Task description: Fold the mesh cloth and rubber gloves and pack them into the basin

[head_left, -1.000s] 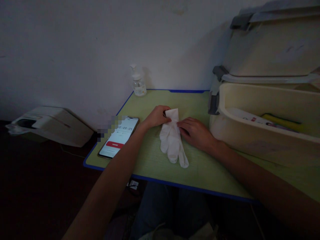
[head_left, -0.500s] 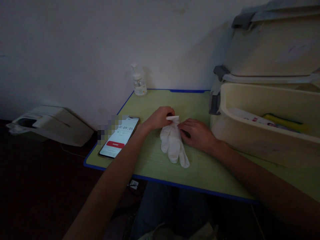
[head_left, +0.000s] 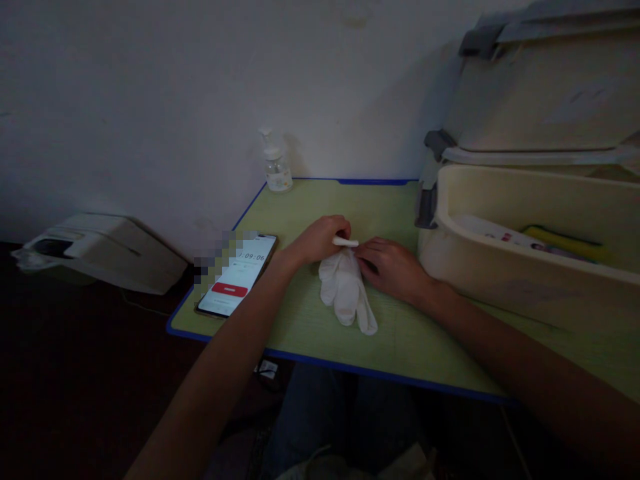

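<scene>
A thin white glove (head_left: 345,290) lies on the green tabletop, its fingers pointing toward me. My left hand (head_left: 325,237) is closed on the glove's cuff, which is folded over into a narrow band at the far end. Close by on the other side, my right hand (head_left: 390,267) pinches the edge of the glove near the base of the cuff. Its fingertips are partly hidden against the white material.
Left of my forearm lies a phone (head_left: 237,273) with a lit timer screen. A pump bottle (head_left: 278,175) stands at the back left. On the right is an open cream storage box (head_left: 500,287) with a yellow item (head_left: 565,243) inside. A blue-edged table (head_left: 425,353) carries these.
My left hand has folded the glove's cuff down toward me, from standing up flat to a narrow roll. My right hand has stayed at the glove's side.
</scene>
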### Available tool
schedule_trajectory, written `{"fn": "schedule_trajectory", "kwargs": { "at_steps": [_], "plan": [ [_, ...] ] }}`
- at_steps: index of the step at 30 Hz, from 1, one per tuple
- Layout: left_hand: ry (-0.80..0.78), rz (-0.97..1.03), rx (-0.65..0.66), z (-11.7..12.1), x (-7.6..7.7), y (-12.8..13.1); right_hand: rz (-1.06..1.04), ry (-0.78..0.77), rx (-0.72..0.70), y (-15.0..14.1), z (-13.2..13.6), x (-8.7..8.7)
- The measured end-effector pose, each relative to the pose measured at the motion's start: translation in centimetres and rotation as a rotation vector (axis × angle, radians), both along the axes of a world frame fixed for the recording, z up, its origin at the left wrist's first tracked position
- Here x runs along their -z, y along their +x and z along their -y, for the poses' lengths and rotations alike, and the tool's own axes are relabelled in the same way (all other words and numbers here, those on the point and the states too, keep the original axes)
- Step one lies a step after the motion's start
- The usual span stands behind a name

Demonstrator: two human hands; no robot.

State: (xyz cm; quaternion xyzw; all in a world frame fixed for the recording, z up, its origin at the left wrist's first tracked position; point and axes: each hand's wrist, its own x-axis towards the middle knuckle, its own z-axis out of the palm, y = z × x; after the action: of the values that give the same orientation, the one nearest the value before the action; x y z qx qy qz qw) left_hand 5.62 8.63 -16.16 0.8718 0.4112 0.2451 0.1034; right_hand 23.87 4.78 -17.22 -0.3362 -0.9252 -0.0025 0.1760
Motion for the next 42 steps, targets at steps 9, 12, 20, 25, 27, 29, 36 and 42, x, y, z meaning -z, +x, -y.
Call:
{"fn": "schedule_trajectory", "kwargs": {
  "at_steps": [9,12,20,25,27,29,36,42],
  "plan": [
    [-0.049,-0.023,0.012,0.1,-0.3,0.0,0.030,-0.019,0.024,-0.1,0.1,-0.1],
    [-0.062,-0.050,0.019,0.1,-0.3,-0.1,0.042,-0.028,0.030,-0.1,0.1,-0.1],
    [-0.049,-0.181,0.088,0.4,-0.7,-0.5,0.078,-0.051,0.043,-0.1,0.1,-0.3],
    [0.001,-0.199,0.079,0.5,-0.5,-0.6,0.095,-0.056,0.038,-0.1,0.3,-0.5],
    [-0.007,-0.213,0.084,0.5,-0.5,-0.5,0.105,-0.054,0.036,-0.1,0.4,-0.6],
    [-0.018,-0.228,0.086,0.7,-0.7,-0.4,0.115,-0.050,0.031,-0.1,0.4,-0.7],
    [-0.103,-0.226,0.110,1.3,-1.9,-0.3,0.135,-0.039,0.014,-0.2,0.5,-0.7],
    [-0.172,-0.181,0.139,1.3,-2.1,-0.5,0.094,-0.031,0.044,-0.3,0.5,-0.5]
  ]
}}
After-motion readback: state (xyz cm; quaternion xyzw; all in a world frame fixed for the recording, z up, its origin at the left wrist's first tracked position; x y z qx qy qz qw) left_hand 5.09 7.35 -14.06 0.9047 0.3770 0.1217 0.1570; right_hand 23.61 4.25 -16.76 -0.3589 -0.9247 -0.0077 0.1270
